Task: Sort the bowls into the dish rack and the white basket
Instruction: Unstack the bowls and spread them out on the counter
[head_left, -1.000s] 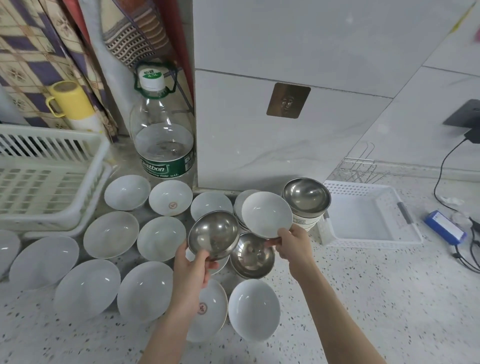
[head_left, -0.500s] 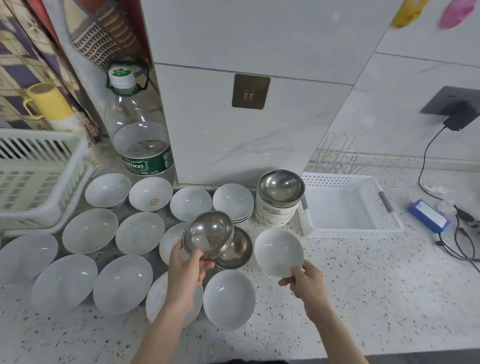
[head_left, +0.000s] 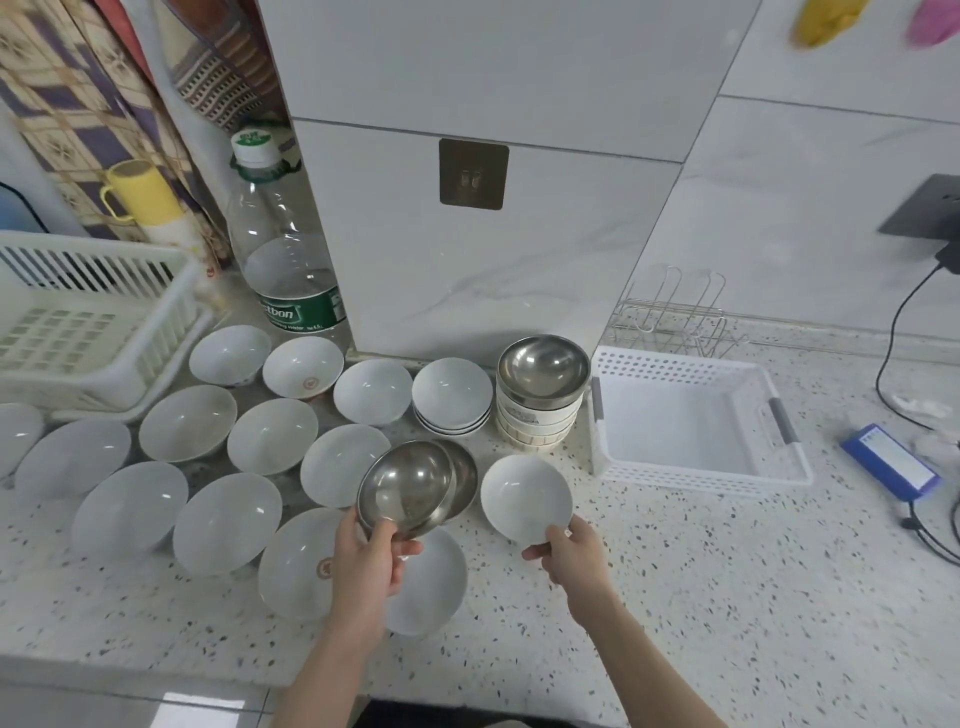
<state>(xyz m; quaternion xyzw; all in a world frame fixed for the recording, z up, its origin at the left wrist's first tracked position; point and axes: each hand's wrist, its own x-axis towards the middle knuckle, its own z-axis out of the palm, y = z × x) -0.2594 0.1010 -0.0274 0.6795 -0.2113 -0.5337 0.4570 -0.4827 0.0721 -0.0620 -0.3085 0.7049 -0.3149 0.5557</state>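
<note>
Left hand (head_left: 370, 564) grips a steel bowl (head_left: 406, 488) by its near rim, thumb inside the lip, and holds it tilted above the counter (head_left: 727, 597). A second steel bowl (head_left: 464, 483) lies directly behind it, partly hidden; contact between the two cannot be determined. Right hand (head_left: 571, 552) pinches the near edge of a small white bowl (head_left: 525, 499), thumb on the rim. That bowl sits just right of the steel bowls and near-left of the white basket (head_left: 696, 475); whether it rests on the counter or is lifted cannot be determined.

White basket: right of centre, against the far wall, perforated sides, grey handles. A wire dish rack (head_left: 670, 317) stands just beyond its far edge. At the basket's left wall stands a stack of patterned bowls (head_left: 537, 423) topped by a third steel bowl (head_left: 543, 371). Left of that stack is a short stack of white bowls (head_left: 452, 395).

Many loose white bowls (head_left: 228, 522) cover the left half of the counter in rows, several rims touching. A slatted white crate (head_left: 78, 317) sits at the far left, with a large water bottle (head_left: 291, 260) and a yellow mug (head_left: 140, 192) behind the bowls.

Open counter extends from the right hand toward the near edge and rightward. A blue box (head_left: 891, 460) and black cables (head_left: 930, 530) lie at the far right.
</note>
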